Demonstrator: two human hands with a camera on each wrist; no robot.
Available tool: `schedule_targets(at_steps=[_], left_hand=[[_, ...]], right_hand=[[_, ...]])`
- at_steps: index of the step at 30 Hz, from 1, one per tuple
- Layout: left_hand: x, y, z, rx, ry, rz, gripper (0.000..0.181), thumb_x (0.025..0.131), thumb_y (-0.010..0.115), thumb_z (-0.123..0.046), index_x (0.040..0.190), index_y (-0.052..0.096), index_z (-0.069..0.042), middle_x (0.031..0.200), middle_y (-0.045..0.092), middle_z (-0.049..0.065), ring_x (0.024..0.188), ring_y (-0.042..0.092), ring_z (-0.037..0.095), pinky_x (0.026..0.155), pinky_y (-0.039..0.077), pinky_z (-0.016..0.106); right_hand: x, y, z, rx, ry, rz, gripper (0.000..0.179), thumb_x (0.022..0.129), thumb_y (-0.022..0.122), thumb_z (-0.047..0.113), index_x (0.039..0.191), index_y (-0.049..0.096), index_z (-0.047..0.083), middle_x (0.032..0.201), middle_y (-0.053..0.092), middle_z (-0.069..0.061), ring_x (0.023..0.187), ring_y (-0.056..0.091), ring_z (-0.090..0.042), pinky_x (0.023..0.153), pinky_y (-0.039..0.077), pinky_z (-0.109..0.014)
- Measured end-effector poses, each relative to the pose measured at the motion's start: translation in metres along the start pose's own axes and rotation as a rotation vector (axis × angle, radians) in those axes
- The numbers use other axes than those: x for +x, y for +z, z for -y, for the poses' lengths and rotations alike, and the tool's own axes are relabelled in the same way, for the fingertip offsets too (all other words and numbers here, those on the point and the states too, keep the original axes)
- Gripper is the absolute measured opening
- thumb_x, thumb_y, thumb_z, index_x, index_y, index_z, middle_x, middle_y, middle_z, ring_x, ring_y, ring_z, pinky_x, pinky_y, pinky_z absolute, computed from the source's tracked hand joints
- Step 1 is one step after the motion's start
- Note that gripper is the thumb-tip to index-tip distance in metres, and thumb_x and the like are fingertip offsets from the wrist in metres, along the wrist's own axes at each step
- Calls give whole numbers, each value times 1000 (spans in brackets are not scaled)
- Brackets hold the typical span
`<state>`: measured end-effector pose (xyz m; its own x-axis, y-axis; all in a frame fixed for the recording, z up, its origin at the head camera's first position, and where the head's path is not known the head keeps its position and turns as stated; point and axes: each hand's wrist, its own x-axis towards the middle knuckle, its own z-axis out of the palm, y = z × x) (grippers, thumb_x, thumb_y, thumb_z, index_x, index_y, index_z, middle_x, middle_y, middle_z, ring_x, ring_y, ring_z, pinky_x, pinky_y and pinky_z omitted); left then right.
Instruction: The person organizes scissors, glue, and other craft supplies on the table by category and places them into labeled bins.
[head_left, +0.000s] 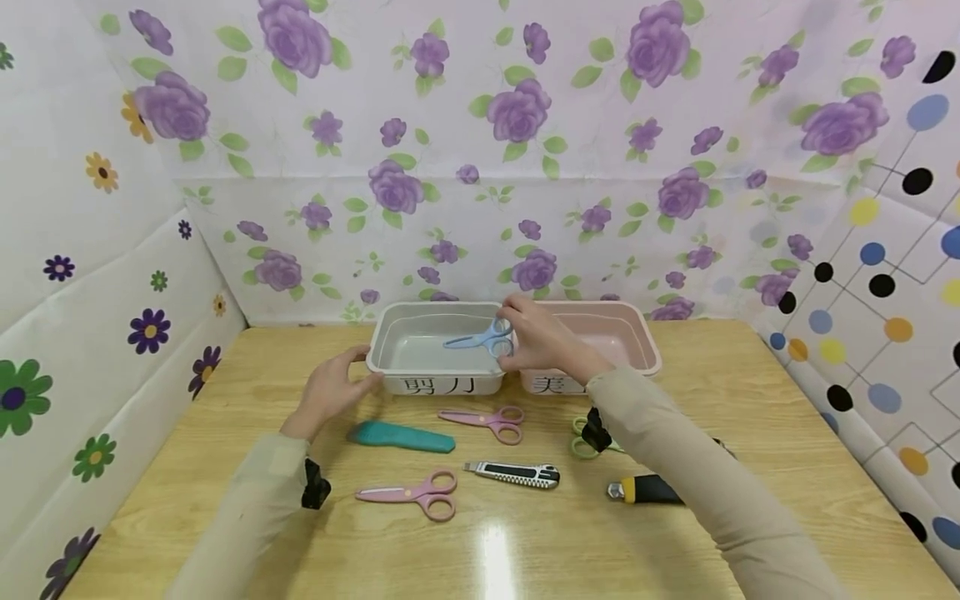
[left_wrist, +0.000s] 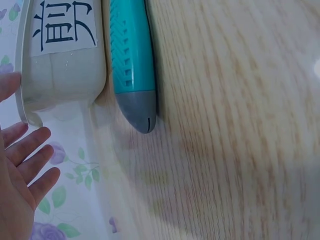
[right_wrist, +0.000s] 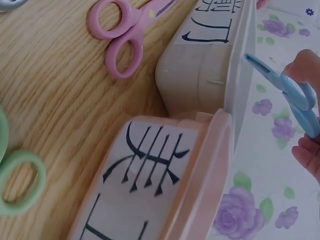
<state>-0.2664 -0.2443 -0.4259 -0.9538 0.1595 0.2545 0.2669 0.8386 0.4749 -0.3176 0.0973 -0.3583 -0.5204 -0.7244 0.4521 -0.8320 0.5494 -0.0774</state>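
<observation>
My right hand (head_left: 542,335) grips blue scissors (head_left: 483,338) by the handles, above the right part of a white bin (head_left: 436,382) labelled in black characters. The blades point left; in the right wrist view the blue scissors (right_wrist: 285,90) are over the bin's rim. My left hand (head_left: 332,391) is at the white bin's left end, thumb and fingers extended and near or touching its rim. Beside the white bin stands a pink bin (head_left: 649,350), partly behind my right hand. Below my left hand lies a teal utility knife (head_left: 405,436).
On the wooden table (head_left: 540,550) lie pink scissors (head_left: 487,419) near the bins, another pair of pink scissors (head_left: 420,493), a silver-and-black box cutter (head_left: 517,474), green scissors (head_left: 582,439) and a black-and-yellow cutter (head_left: 648,489), the last two partly under my right arm.
</observation>
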Motion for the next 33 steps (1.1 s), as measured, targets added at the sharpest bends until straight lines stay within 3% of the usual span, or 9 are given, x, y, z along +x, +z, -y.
schedule_targets(at_steps=[9,16,33], left_hand=[[4,-2,-3,8,10,-1,58,85,60,-39,127,49,-2,116,59,20,104,54,41,85,42,55],[3,-2,-3,-11,-15,2,57,84,61,-37,127,49,-3,117,58,20,107,52,41,86,41,56],[0,-1,-3,-7,6,-18,55,84,62,-36,126,50,-2,115,60,19,104,54,41,84,42,56]], right_hand=[[7,9,-1,26,97,61,60,64,73,28,111,57,-6,103,50,-12,85,48,-19,73,45,-31],[10,18,-1,34,108,96,63,64,74,29,113,57,-8,106,50,-13,90,49,-21,78,46,-32],[17,33,-5,67,170,171,64,66,75,27,116,55,-9,114,50,-17,94,51,-24,84,46,-33]])
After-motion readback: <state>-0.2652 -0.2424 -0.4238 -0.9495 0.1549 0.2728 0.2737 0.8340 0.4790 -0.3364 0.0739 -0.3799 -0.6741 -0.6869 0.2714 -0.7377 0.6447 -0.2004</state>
